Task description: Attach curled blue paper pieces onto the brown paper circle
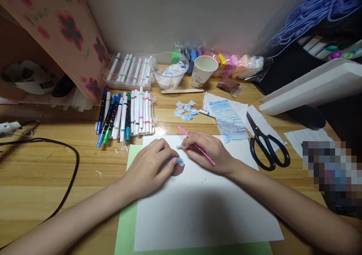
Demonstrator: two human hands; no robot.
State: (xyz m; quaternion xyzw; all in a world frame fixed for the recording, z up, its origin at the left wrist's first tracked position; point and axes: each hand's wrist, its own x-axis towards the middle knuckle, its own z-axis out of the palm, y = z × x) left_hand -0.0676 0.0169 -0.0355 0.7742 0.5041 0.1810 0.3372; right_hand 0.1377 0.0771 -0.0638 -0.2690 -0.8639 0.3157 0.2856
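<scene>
On a white sheet of paper (209, 209), my left hand (154, 166) bends its fingers and thumb around a small brown round piece (178, 170). Bits of blue-and-white paper (180, 161) sit on that piece, partly hidden by my fingers. My right hand (207, 149) is closed, with a thin pink stick (184, 130) slanting through its fingers. At its fingertips shows a small whitish bit (179, 147), too small to name. Beyond my hands lie several cut blue-striped paper squares (187, 108) and a larger blue-coloured paper piece (229, 119).
Black-handled scissors (268, 149) lie to the right, near a capped marker (207, 113). Several markers (123, 115) fill the back left. Behind stand a clear bowl (169, 74), a paper cup (204, 70), a wooden stick (182, 91) and bagged coloured clay (226, 63). Green paper (124, 225) lies underneath.
</scene>
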